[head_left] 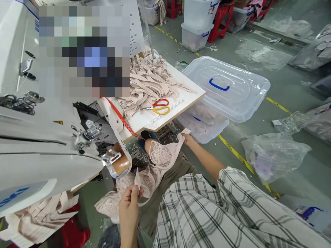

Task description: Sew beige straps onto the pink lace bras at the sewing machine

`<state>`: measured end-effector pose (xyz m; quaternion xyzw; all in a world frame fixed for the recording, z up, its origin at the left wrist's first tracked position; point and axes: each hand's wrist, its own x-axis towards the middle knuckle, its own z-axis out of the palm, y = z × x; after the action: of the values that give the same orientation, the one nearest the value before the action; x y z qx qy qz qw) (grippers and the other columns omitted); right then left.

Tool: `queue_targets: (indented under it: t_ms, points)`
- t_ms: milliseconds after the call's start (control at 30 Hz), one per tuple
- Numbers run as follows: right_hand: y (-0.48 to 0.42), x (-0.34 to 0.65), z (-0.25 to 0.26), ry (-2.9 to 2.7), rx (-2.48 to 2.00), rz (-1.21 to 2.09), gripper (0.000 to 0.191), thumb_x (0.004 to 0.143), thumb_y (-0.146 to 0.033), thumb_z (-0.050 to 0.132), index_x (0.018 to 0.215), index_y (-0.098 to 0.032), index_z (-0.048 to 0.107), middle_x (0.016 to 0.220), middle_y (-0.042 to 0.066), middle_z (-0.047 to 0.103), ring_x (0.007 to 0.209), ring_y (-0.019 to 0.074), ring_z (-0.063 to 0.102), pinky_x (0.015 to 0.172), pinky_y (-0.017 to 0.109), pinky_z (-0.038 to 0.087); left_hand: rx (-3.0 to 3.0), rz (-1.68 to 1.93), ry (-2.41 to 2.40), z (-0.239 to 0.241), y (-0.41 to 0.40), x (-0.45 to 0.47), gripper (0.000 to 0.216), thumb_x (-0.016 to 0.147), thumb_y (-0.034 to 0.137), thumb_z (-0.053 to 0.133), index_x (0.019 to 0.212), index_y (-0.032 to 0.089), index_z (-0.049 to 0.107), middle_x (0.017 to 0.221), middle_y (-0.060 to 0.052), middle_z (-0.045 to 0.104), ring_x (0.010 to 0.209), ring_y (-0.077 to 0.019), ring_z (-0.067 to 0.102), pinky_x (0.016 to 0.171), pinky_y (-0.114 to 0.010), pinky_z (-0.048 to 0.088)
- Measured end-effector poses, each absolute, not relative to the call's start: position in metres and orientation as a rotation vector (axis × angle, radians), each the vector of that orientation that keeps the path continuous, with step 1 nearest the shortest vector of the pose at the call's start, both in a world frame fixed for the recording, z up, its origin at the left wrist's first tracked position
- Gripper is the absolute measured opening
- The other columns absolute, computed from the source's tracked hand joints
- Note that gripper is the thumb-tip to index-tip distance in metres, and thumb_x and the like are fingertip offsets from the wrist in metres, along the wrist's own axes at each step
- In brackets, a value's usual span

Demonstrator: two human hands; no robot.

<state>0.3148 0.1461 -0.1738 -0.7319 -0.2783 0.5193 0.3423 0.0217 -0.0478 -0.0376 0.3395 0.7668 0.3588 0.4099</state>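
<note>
Lingerie (pixel 155 172), cups (pixel 162 155) already shaped, lies across the lap (pixel 184 164) beside the machine (pixel 51 127), not fed into it, left hand (pixel 129 199) and right hand (pixel 189 140) apart, each pinching an edge; what work remains cannot be determined.

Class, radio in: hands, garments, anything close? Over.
Left hand, right hand: both pinching lace bras. Bras bunched over lap. Sewing machine close alongside.

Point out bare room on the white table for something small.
On the white table, a strip between scissors and near edge, bearing only printed ruler marks. Crowded: behind, with the strap pile; the lap, with lace cups.
</note>
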Motion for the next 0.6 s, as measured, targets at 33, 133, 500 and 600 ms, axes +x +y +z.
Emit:
queue_targets:
  t_ms: [33,133,500,600]
  points:
    - [0.143,0.323,-0.171,-0.776,-1.942,1.348,0.035,0.096,-0.036,0.061,0.125,-0.016,0.059,0.123,0.010,0.062,0.103,0.0215,0.065,0.087,0.042,0.058,0.860,0.899,1.928,-0.037,-0.046,0.023,0.061,0.062,0.079,0.067,0.072,0.018,0.066,0.062,-0.003,0.067,0.060,-0.0198,0.060,0.060,-0.031,0.052]
    - [0.135,0.337,-0.153,-1.052,-1.994,1.292,0.030,0.096,-0.034,0.062,0.118,-0.014,0.062,0.114,0.008,0.066,0.097,0.0197,0.066,0.084,0.040,0.058,0.902,0.890,1.896,-0.033,-0.042,0.026,0.064,0.063,0.082,0.064,0.068,0.018,0.066,0.061,-0.004,0.066,0.058,-0.0194,0.059,0.059,-0.030,0.051]
    - [0.246,0.271,-0.004,-2.422,-1.637,0.340,0.037,0.097,-0.011,0.043,0.129,-0.014,0.061,0.131,0.018,0.063,0.123,0.0264,0.057,0.101,0.037,0.044,1.149,0.908,1.826,-0.026,-0.033,0.027,0.054,0.081,0.072,0.055,0.070,0.021,0.066,0.063,-0.006,0.067,0.061,-0.0223,0.062,0.057,-0.030,0.050]
    - [0.262,0.255,0.016,-2.554,-1.574,0.346,0.022,0.091,-0.011,0.054,0.108,-0.012,0.069,0.106,0.019,0.071,0.099,0.0275,0.067,0.085,0.035,0.049,1.014,1.012,1.772,-0.021,-0.034,0.025,0.054,0.075,0.072,0.062,0.079,0.019,0.070,0.068,-0.008,0.070,0.065,-0.0239,0.065,0.062,-0.033,0.053]
